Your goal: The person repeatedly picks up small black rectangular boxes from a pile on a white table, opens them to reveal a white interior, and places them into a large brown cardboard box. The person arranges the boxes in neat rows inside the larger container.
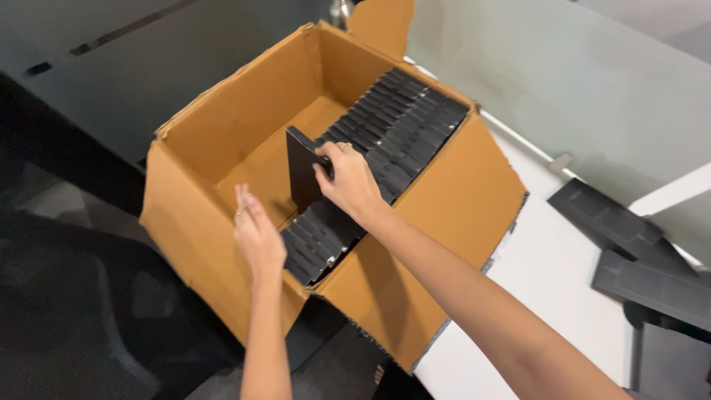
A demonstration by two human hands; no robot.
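Head camera shows your right hand [346, 180] closed around the top edge of a flat black box [301, 176], which stands upright inside the open cardboard carton [452, 200], near the carton's middle and just beside the packed rows of black boxes [396, 130] that fill its far and right portions. Your thumb and fingers [323, 157] pinch the upper right corner of the black box; its lower edge sits among or just above the stacked rows, and contact there cannot be confirmed. Your left hand [255, 230] is open, fingers straight and together, holding nothing, positioned at the near-left wall of the carton beside the empty section of its floor. To handle the black box well, keep the pinch on the top edge firm and keep the box vertical so it does not catch on the neighbouring rows. Use the flat left hand as a guide or stop along the box's free face, since that side has no support from the rows. Avoid pressing on the near wall of the carton, which appears to overhang the white tabletop [548, 274] and could tip. Two dark trays [629, 252] lie on the tabletop, well apart from the carton on its right, clear of both hands.
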